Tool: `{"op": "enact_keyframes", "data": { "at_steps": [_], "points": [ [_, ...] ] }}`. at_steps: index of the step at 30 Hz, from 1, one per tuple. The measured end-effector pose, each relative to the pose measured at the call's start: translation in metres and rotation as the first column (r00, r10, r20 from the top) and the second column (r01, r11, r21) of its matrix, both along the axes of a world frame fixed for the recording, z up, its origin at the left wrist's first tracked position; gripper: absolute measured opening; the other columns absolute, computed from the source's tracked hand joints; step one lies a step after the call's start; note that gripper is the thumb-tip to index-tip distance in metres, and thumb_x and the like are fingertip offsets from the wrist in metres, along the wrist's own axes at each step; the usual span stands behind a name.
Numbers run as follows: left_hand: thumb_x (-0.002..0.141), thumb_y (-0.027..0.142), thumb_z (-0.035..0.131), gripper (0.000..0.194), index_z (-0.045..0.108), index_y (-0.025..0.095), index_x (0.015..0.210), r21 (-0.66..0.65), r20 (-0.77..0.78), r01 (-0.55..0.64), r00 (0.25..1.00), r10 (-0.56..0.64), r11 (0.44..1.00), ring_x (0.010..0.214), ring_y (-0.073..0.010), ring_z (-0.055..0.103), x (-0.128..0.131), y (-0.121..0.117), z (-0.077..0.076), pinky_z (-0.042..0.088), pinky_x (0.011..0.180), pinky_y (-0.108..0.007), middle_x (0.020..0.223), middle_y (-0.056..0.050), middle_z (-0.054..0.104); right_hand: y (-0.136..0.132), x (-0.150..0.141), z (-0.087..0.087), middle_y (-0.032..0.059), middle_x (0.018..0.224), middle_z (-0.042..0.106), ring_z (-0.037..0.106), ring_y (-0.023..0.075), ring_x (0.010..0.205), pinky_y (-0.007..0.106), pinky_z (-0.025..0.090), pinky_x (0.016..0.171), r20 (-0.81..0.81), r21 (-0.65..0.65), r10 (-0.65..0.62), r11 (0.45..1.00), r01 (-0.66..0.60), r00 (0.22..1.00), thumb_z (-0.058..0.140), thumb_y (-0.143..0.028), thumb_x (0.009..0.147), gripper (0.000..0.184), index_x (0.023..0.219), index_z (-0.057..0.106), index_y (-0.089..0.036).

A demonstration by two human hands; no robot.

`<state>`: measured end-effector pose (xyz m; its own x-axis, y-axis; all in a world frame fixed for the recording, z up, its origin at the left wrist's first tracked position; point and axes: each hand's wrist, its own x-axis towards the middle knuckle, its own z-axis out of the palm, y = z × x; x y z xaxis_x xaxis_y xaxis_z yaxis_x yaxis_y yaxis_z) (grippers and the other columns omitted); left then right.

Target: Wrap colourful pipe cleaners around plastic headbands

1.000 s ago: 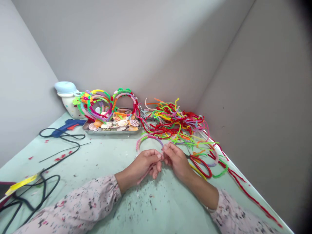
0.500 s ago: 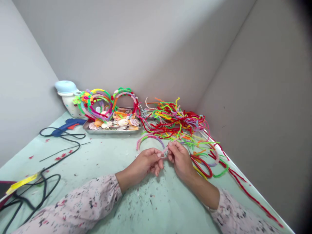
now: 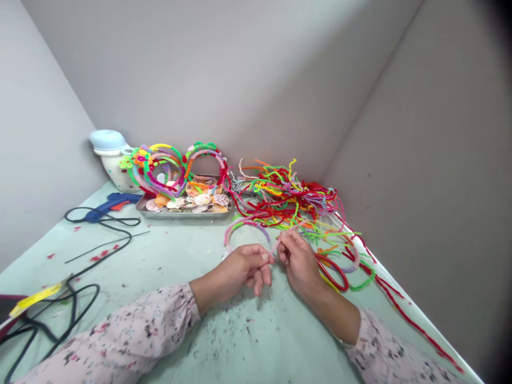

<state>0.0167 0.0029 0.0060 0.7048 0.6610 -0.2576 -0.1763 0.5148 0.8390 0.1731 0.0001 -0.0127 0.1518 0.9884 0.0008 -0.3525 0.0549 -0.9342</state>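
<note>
The right hand [image 3: 299,264] pinches a light, bendable pink pipe cleaner [image 3: 275,247] near its tip; the left hand [image 3: 244,269] curls closed, its hold unclear.

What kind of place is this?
It looks like a craft table: there's a heap of colourful pipe cleaners, a metal tray of seashells, and a blue hot glue gun.

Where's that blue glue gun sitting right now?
In the head view, the blue glue gun lies left of the metal tray of shells, just in front of the white pot.
</note>
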Motion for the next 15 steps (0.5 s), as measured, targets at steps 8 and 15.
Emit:
{"op": "enact_keyframes", "data": {
  "at_steps": [8, 15],
  "points": [
    [0.083, 0.036, 0.060, 0.024, 0.053, 0.014, 0.084, 0.058, 0.015, -0.054, 0.998, 0.054, 0.997, 0.038, -0.0056, 0.055, 0.0000, -0.0044, -0.0049, 0.030, 0.035, -0.013, 0.063, -0.001, 0.064, 0.0017, -0.0005, 0.0013, -0.0064, 0.054, 0.047, 0.040, 0.0054, 0.043, 0.017, 0.030, 0.041, -0.049, -0.023, 0.076, 0.997, -0.077, 0.996, 0.066, -0.038, 0.081, 0.028, 0.069, 0.052, -0.018],
    [0.080, 0.033, 0.065, 0.026, 0.050, 0.017, 0.094, 0.095, -0.009, -0.138, 0.990, 0.139, 0.986, 0.041, -0.0053, 0.054, 0.0017, -0.0049, -0.0050, 0.039, 0.041, -0.015, 0.065, 0.002, 0.062, 0.0035, 0.0013, -0.0010, -0.0061, 0.056, 0.047, 0.039, 0.0059, 0.045, 0.018, 0.030, 0.043, -0.013, 0.011, 0.012, 1.000, -0.012, 1.000, 0.064, -0.041, 0.083, 0.028, 0.070, 0.051, -0.019]
  ]
}}
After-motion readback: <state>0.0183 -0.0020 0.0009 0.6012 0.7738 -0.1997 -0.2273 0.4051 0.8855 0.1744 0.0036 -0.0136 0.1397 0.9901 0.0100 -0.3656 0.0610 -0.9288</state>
